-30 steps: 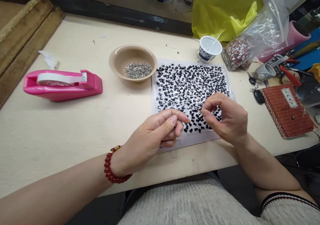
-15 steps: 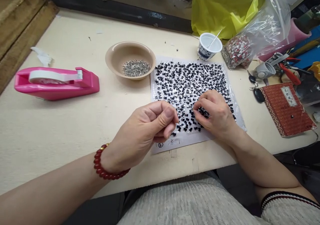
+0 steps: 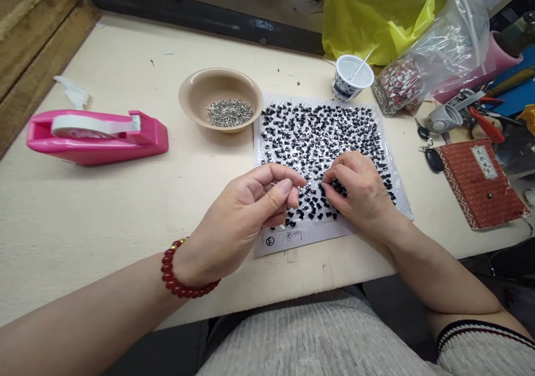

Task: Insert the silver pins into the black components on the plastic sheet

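Observation:
Many small black pieces (image 3: 292, 128) cover a white sheet (image 3: 309, 239) under clear film; thin metal pins stand up from a number of them. Over the sheet's left edge is my left hand (image 3: 254, 209), its fingers curled and the thumb resting against them; a thin glint shows inside, too small to name. My right hand (image 3: 359, 186) is low over the pieces, thumb and forefinger pinched at them. What lies between those fingertips is hidden. Beyond my left hand, a beige bowl (image 3: 194, 97) holds a heap of loose silver pins (image 3: 229, 113).
On the left stands a pink tape dispenser (image 3: 96, 145). A small patterned cup (image 3: 345, 89) with a thin stick is behind the sheet, near a yellow bag (image 3: 376, 19) and a clear bag of red-and-white bits (image 3: 401, 83). A red pouch (image 3: 480, 186) lies right.
My left forefinger has stretched out a little and the hand has loosened slightly, moving a bit right. My right hand stays nearly in place. The whole view has shifted slightly.

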Action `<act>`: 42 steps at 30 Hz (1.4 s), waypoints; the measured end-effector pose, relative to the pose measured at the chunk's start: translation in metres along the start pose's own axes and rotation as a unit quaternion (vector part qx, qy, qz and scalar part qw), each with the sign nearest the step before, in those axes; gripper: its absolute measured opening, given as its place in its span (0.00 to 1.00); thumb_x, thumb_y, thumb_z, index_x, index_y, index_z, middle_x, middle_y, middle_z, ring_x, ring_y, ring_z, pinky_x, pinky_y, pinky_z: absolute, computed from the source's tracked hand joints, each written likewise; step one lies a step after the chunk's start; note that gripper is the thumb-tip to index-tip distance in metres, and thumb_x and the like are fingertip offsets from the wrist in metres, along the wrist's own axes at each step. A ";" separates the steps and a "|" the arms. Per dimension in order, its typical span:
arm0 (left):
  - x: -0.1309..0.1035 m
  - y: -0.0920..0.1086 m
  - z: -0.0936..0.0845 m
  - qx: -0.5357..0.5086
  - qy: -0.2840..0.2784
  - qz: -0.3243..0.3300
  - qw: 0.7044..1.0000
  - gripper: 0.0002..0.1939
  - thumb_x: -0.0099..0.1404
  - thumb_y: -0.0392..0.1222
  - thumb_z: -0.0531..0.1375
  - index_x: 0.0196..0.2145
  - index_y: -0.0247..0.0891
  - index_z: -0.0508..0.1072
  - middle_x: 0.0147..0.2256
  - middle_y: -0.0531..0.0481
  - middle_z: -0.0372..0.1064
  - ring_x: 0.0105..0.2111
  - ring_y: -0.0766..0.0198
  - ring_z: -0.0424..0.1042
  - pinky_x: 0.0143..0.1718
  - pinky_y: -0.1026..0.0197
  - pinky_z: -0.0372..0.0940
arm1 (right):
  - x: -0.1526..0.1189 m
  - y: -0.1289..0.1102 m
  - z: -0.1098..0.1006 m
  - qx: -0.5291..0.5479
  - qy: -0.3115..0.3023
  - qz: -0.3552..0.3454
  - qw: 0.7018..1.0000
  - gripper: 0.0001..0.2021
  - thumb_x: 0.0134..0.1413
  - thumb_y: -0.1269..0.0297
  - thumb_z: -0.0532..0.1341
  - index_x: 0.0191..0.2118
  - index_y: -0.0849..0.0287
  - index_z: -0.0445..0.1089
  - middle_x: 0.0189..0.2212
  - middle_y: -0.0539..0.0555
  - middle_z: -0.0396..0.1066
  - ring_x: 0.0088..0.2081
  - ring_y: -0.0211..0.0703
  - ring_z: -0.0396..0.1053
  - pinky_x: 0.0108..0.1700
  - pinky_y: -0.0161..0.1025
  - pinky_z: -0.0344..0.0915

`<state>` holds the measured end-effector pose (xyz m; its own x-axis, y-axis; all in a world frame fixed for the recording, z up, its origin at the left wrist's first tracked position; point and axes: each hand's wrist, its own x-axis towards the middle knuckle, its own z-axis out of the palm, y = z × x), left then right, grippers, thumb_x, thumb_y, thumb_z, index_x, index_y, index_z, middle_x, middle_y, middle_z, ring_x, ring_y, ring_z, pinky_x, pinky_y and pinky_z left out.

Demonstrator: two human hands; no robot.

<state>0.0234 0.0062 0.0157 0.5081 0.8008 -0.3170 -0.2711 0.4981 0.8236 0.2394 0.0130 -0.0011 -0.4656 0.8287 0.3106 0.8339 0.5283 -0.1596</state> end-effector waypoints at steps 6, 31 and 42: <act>0.000 0.000 -0.002 -0.012 -0.006 -0.001 1.000 0.04 0.68 0.39 0.58 0.39 0.37 0.67 0.26 0.54 0.67 0.22 0.73 0.54 0.22 0.69 0.51 | 0.000 0.000 0.000 0.006 0.000 0.004 1.000 0.06 0.56 0.71 0.57 0.29 0.60 0.67 0.31 0.55 0.67 0.35 0.43 0.64 0.38 0.42 0.58; -0.001 0.003 0.002 0.009 -0.028 -0.055 0.998 0.11 0.62 0.45 0.63 0.30 0.36 0.66 0.25 0.57 0.58 0.22 0.73 0.52 0.22 0.67 0.48 | -0.005 0.003 -0.007 0.003 0.015 0.012 1.000 0.03 0.56 0.71 0.59 0.32 0.58 0.69 0.32 0.53 0.67 0.37 0.43 0.65 0.39 0.42 0.60; 0.000 0.003 0.002 0.010 -0.024 -0.053 0.998 0.11 0.62 0.45 0.63 0.31 0.36 0.67 0.25 0.57 0.56 0.22 0.73 0.51 0.22 0.67 0.49 | -0.002 0.000 -0.003 0.014 0.007 0.012 1.000 0.06 0.57 0.71 0.57 0.30 0.59 0.69 0.32 0.54 0.67 0.36 0.42 0.65 0.40 0.43 0.61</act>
<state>0.0244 0.0066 0.0195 0.5722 0.7265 -0.3806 -0.1966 0.5720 0.7963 0.2413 0.0114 0.0008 -0.4418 0.8381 0.3200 0.8360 0.5140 -0.1921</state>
